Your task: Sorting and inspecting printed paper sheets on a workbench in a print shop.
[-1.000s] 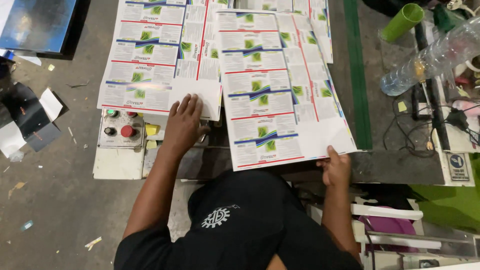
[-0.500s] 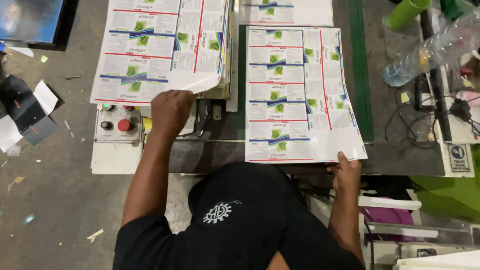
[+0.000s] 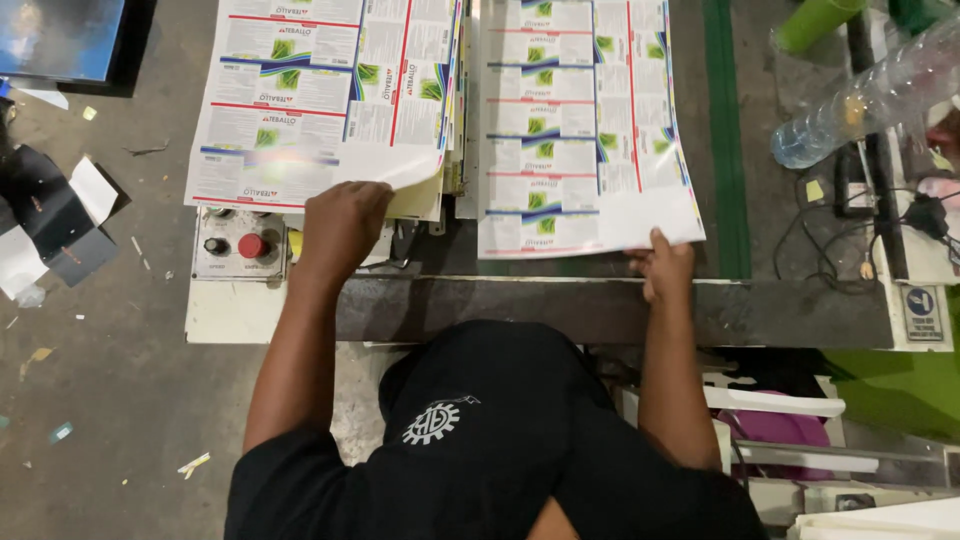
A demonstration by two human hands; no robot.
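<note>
Desk (image 3: 600,310) carries two printed label sheets side by side at its near edge. Left sheet (image 3: 320,100): left hand (image 3: 340,225) fingers closed on its near corner. Right sheet (image 3: 585,120): right hand (image 3: 662,265) pinches its near corner.

the person wears a black short-sleeved cotton t-shirt (image 3: 500,440) with a small white emblem (image 3: 432,422) printed on it, shaped like a toothed gear wheel around a blocky figure. both forearms are bare below the sleeves, and the left hand (image 3: 340,228) and right hand (image 3: 664,268) carry no gloves, rings or watch.
</note>
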